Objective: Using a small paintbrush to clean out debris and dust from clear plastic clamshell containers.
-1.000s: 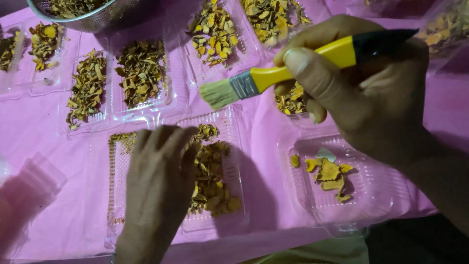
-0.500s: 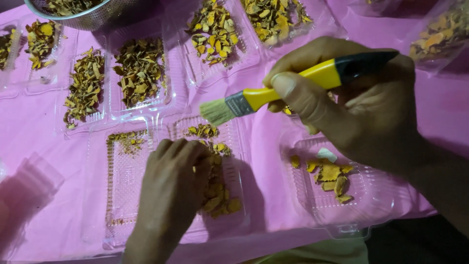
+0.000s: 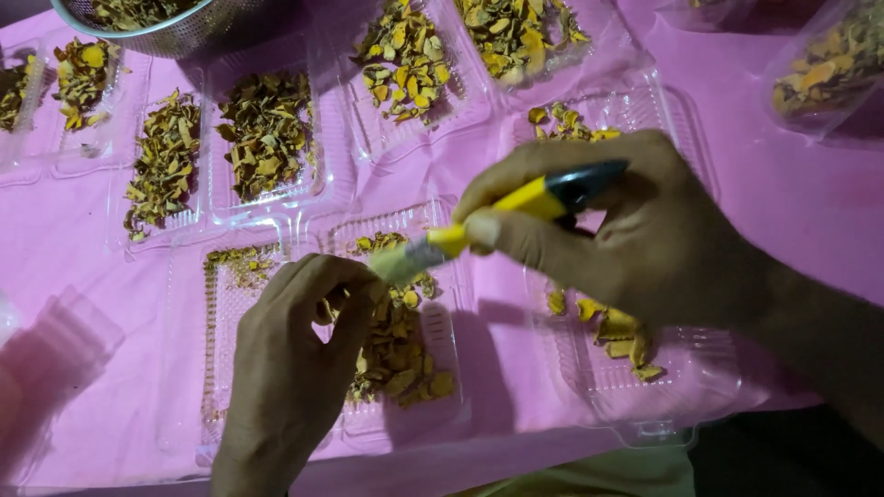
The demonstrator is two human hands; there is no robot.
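Near front edge of pink table: both hands.
Hidden: brush bristles blurred; left fingertips' pinch unclear.
Left hand: curled, fingers in clear tray of dried pieces.
Right hand: closed around yellow-black brush handle, above tray.

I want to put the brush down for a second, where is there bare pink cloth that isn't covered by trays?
Bare pink cloth lies at the right, between the bag and the right hand. A smaller patch sits at the left edge below the trays. The middle and top are crowded with trays and the metal bowl.
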